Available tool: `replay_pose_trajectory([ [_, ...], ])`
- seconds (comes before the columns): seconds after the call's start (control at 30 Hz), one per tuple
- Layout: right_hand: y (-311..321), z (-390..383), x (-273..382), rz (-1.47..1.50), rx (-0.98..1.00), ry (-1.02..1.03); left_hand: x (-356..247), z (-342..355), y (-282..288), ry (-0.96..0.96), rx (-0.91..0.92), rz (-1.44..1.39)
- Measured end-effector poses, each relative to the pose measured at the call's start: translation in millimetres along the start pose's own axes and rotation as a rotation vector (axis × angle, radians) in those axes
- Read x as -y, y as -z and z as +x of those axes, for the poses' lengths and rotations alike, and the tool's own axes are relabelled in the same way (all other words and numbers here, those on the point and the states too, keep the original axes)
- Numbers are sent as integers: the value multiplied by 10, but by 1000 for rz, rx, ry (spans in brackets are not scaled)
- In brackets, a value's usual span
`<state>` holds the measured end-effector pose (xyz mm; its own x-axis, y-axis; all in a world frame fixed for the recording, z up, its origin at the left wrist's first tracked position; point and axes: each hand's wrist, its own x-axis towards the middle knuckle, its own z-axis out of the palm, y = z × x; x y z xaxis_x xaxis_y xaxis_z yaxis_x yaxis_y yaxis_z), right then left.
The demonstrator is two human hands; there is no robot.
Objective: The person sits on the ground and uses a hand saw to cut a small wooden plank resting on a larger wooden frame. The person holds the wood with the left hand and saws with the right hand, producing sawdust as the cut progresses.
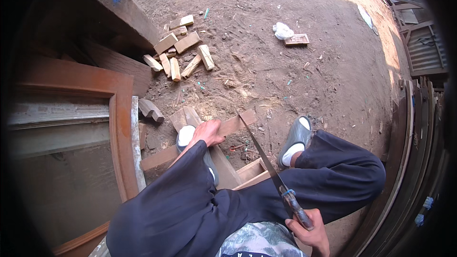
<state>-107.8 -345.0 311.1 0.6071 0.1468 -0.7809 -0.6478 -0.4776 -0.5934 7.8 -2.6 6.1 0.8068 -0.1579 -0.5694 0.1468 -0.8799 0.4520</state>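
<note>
My left hand (208, 132) is closed over a narrow wooden strip (162, 157), holding it down beside my left foot. The strip lies crosswise over a wider board (223, 164) on the ground, and my foot in a grey slipper (209, 165) rests there too. In my right hand (312, 231) is the dark handle of a handsaw (266, 162), its grip wrapped in places with blue. The long blade slants up and left, and its tip end meets the strip near the right end, to the right of my left hand. Whether the teeth have cut in cannot be made out.
Several short wood blocks (186, 43) lie piled at the far left. A brown wooden frame (121, 128) leans close on my left; stacked planks (404, 128) line the right. Farther off are a white plastic bag (283, 31) and a small wooden piece (297, 40) on the dirt.
</note>
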Motion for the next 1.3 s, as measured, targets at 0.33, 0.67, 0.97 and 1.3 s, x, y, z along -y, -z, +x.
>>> replay_pose_trajectory([
  [0.33,-285,648,-175,64,-21,25,106,-38,-56,-62,-38,-41],
  [0.67,-188,604,-153,73,-45,-17,144,-60,-111,-59,-82,-4],
  [0.97,40,189,-77,57,35,6,123,-10,-104,-43,-21,-24],
  [1.3,1,234,-66,47,23,-79,155,-4,-61,-21,-18,-32],
])
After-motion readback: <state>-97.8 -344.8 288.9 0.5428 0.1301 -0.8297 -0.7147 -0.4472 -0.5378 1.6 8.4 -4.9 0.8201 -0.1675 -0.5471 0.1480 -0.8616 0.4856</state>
